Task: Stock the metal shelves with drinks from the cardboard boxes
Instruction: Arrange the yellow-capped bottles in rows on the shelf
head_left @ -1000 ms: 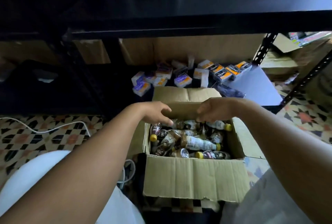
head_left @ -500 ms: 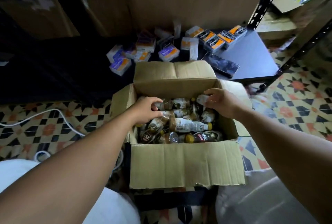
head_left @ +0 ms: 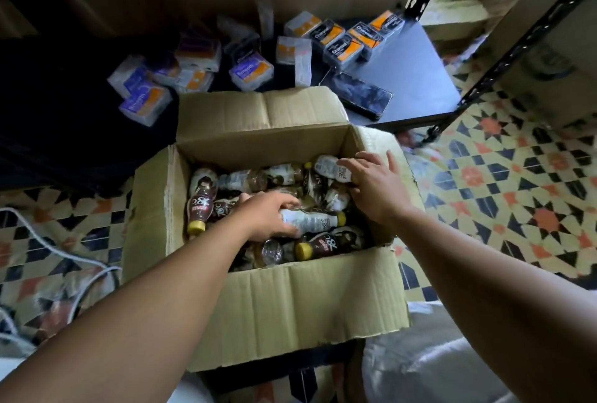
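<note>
Head view: left hand (head_left: 268, 216) has its grip round a bottle (head_left: 311, 221) lying in the cardboard box (head_left: 290, 305), right hand (head_left: 376, 184) lies on a corner bottle (head_left: 329, 166), grip unclear; best lift each straight up, clear of neighbours.

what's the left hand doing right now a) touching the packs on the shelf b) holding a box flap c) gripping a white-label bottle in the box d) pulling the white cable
c: the left hand curls its fingers round a white-label bottle lying in the cardboard box.
</note>
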